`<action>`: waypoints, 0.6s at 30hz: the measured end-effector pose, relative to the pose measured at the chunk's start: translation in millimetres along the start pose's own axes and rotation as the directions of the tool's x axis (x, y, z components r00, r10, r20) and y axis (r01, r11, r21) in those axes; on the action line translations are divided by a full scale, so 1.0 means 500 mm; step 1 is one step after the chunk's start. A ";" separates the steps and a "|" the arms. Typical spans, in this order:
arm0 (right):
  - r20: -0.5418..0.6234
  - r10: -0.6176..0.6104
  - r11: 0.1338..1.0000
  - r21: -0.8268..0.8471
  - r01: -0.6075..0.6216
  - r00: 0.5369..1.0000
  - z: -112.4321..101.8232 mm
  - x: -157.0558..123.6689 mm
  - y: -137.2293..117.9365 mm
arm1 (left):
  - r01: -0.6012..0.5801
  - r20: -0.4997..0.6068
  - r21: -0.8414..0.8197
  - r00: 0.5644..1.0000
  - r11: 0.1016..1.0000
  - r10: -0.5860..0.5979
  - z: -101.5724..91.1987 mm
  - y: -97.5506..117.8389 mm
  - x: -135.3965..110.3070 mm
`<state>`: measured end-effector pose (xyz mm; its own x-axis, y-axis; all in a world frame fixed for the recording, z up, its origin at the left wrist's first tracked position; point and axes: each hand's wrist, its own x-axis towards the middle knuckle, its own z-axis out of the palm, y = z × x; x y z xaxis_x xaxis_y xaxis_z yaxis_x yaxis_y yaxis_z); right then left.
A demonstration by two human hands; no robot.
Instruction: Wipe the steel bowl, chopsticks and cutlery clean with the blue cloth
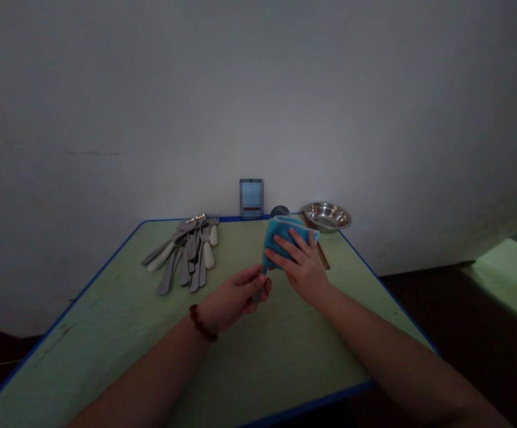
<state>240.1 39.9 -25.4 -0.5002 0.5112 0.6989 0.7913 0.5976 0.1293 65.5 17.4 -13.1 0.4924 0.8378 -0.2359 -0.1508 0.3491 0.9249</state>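
A loose pile of spoons and forks (pixel 187 255) lies near the far edge of a green worktop (pixel 80 321), left of centre, well clear of the hands. A person's left hand (pixel 236 297), a beaded bracelet (pixel 202 323) at the wrist, has its fingers curled together and clamped on a narrow metal utensil (pixel 258 293) near mid-worktop. The utensil's upper end disappears into a blue cloth (pixel 280 238), which the right hand (pixel 300 267) covers with fingers spread apart. A thin handle held this way could slip from the left fingers if the grip loosens, and a fall would land it on the bare worktop. Behind the cloth, at the far edge, sit a dark round object (pixel 280 211) and a blurred panel (pixel 252 199). Toward the far right corner, chopsticks (pixel 322 255) lie beside a steel bowl (pixel 327 216), where a careless knock could push either over the edge.
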 end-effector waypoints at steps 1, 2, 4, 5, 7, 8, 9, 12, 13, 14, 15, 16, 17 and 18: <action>0.000 0.002 1.000 0.000 -0.002 1.000 0.000 0.000 0.000 | -0.001 0.002 -0.006 1.000 1.000 0.001 0.000 -0.001 0.001; 0.002 0.004 1.000 -0.002 -0.004 1.000 -0.001 0.000 0.000 | 0.001 0.000 -0.009 1.000 1.000 -0.001 0.000 -0.001 0.001; 0.003 0.004 1.000 -0.006 -0.004 1.000 -0.001 -0.001 0.002 | 0.009 -0.011 -0.010 1.000 1.000 -0.009 -0.001 -0.001 0.001; -0.001 0.003 1.000 -0.010 -0.003 1.000 -0.001 -0.001 0.004 | 0.016 -0.015 -0.008 1.000 1.000 -0.016 0.000 -0.001 0.000; -0.022 0.009 1.000 -0.022 -0.009 1.000 0.001 -0.001 0.009 | 0.035 -0.007 -0.007 0.999 0.999 -0.035 0.000 0.001 -0.002; -0.036 0.014 0.999 -0.029 -0.015 0.999 0.001 -0.001 0.011 | 0.044 0.003 -0.008 0.999 0.999 -0.044 0.001 0.002 -0.003; -0.048 0.021 0.999 -0.038 -0.023 0.999 0.002 -0.001 0.014 | 0.051 0.016 -0.010 0.999 0.999 -0.051 0.001 0.002 -0.004; -0.067 0.055 0.996 -0.060 -0.059 0.996 0.002 -0.001 0.023 | 0.066 0.055 -0.011 0.996 0.998 -0.065 0.000 0.003 -0.008; -0.071 0.074 0.995 -0.066 -0.079 0.995 0.002 -0.001 0.025 | 0.070 0.070 -0.008 0.995 0.998 -0.069 0.000 0.002 -0.008; -0.075 0.097 0.992 -0.072 -0.102 0.992 0.001 0.000 0.026 | 0.075 0.086 -0.005 0.994 0.997 -0.074 -0.001 0.002 -0.009; -0.077 0.120 0.989 -0.077 -0.126 0.990 0.001 0.000 0.028 | 0.078 0.102 -0.002 0.992 0.997 -0.078 -0.001 0.000 -0.009; -0.080 0.143 0.985 -0.081 -0.150 0.986 0.001 0.000 0.029 | 0.078 0.117 -0.002 0.990 0.997 -0.078 -0.002 -0.001 -0.009; -0.084 0.166 0.981 -0.083 -0.173 0.983 0.001 0.000 0.030 | 0.077 0.129 -0.005 0.989 0.997 -0.076 -0.002 -0.002 -0.009; -0.091 0.187 0.978 -0.082 -0.194 0.978 0.002 0.000 0.032 | 0.075 0.135 -0.009 0.988 0.997 -0.073 -0.002 -0.004 -0.008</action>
<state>252.3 49.8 -24.2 -0.3094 0.5555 0.7718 0.8995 0.4343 0.0481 62.7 13.7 -14.2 0.6132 0.7456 -0.2609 -0.1212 0.4152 0.9016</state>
